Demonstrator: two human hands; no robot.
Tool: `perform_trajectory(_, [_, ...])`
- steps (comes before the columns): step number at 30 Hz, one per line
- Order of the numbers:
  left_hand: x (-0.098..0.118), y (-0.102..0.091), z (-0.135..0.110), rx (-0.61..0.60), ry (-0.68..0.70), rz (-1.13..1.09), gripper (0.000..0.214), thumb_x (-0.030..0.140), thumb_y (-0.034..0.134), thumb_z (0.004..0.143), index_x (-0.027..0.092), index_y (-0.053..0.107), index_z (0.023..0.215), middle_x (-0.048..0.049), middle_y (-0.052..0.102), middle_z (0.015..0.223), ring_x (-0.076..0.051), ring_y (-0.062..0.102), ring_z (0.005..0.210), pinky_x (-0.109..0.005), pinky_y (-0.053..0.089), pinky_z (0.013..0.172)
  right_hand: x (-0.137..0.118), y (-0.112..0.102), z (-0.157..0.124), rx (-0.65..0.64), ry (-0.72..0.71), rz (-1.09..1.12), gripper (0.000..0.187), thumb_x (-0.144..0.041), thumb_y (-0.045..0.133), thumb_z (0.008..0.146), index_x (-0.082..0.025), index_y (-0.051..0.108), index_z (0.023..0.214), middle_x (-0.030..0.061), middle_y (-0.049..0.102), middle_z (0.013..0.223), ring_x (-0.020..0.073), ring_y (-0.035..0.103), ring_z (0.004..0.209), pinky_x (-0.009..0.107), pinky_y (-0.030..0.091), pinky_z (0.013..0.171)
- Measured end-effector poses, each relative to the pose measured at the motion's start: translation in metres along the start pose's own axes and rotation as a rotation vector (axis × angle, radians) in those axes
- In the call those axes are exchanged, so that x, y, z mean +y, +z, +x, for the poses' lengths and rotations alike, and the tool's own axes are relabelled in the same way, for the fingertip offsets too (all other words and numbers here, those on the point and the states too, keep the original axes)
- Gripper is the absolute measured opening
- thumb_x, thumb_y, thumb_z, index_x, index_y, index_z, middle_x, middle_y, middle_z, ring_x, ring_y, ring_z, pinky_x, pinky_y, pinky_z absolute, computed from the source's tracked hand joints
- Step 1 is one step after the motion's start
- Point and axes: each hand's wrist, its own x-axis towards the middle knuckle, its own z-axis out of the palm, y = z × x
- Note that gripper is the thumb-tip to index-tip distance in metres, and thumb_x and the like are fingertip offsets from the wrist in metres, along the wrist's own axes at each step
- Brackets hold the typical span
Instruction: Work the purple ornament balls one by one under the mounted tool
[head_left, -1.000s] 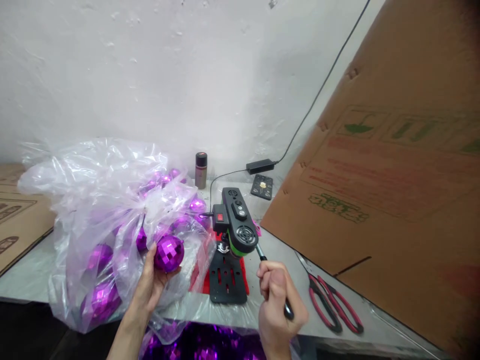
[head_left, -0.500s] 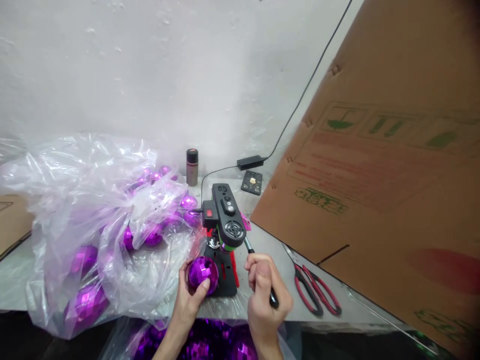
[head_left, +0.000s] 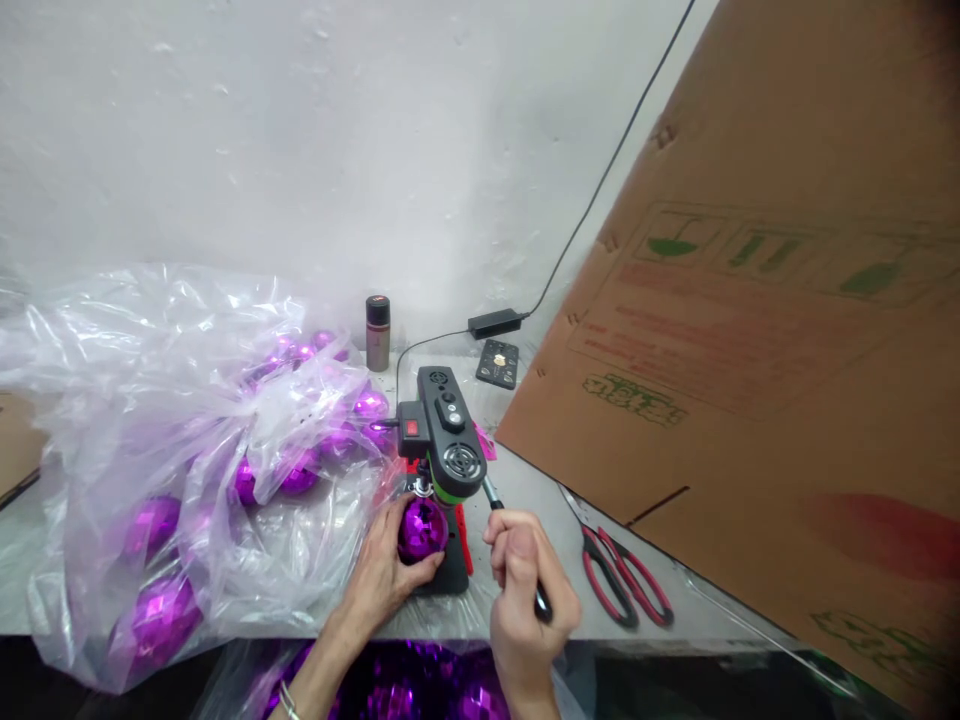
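Note:
A shiny purple faceted ball [head_left: 422, 530] sits in my left hand [head_left: 388, 560], thumb on its near side and fingers round its left and far side. The ball is over the black base [head_left: 448, 578] of a small bench drill press [head_left: 452, 425], just below and in front of its head. Whether the ball touches the drill's lower end is hidden. My right hand [head_left: 527, 580] is wrapped round the black-gripped lever [head_left: 543, 602] that comes out from the drill press on its right side.
On the left lies a clear plastic bag [head_left: 247, 560] with several purple balls. Red-handled scissors [head_left: 626, 575] lie at right, beside a big cardboard box [head_left: 720, 330]. Behind are a dark-capped bottle [head_left: 378, 335], a power adapter [head_left: 494, 323] and a black card-like item [head_left: 497, 363].
My left hand has carried the ball forward and slightly right, in closer under the drill head. My right hand stays on the lever. The whole view has shifted a little.

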Motion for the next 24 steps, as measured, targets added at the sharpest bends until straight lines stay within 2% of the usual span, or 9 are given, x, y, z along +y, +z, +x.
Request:
perform_trajectory(9, [0.015, -0.017, 0.013, -0.161, -0.064, 0.080, 0.076, 0.033, 0.085, 0.068, 0.020, 0.061, 0.140, -0.0177, 0.072, 0.133, -0.042, 0.069, 0.126, -0.061, 0.053, 0.111, -0.005, -0.001, 0.002, -0.010, 0.029, 0.017, 0.042, -0.021, 0.047, 0.110, -0.021, 0.048, 0.069, -0.0007, 0.053, 0.069, 0.0124, 0.053, 0.065, 0.026, 0.034, 0.055])
perform_trajectory(14, [0.010, -0.017, 0.009, -0.125, -0.087, 0.033, 0.077, 0.036, 0.085, 0.070, 0.020, 0.060, 0.141, -0.0174, 0.072, 0.134, -0.042, 0.069, 0.126, -0.061, 0.053, 0.111, -0.013, 0.002, 0.011, 0.005, 0.055, 0.017, 0.042, -0.023, 0.048, 0.111, -0.021, 0.049, 0.069, -0.0013, 0.052, 0.069, 0.0108, 0.051, 0.062, 0.025, 0.034, 0.053])
perform_trajectory(19, [0.003, -0.013, 0.005, -0.034, -0.094, -0.033, 0.072, 0.040, 0.085, 0.071, 0.021, 0.062, 0.137, -0.0176, 0.071, 0.136, -0.042, 0.067, 0.129, -0.061, 0.050, 0.113, -0.022, 0.005, 0.027, -0.003, 0.067, 0.008, 0.045, -0.025, 0.050, 0.111, -0.021, 0.046, 0.066, -0.0030, 0.048, 0.064, 0.0109, 0.053, 0.064, 0.024, 0.037, 0.056])
perform_trajectory(24, [-0.005, -0.012, 0.004, -0.039, -0.203, -0.139, 0.076, 0.047, 0.079, 0.079, 0.021, 0.055, 0.145, -0.0167, 0.068, 0.144, -0.038, 0.065, 0.133, -0.060, 0.044, 0.120, -0.023, 0.004, 0.030, -0.015, 0.064, 0.008, 0.046, -0.025, 0.049, 0.111, -0.022, 0.045, 0.066, -0.0039, 0.046, 0.063, 0.0114, 0.053, 0.064, 0.024, 0.043, 0.063])
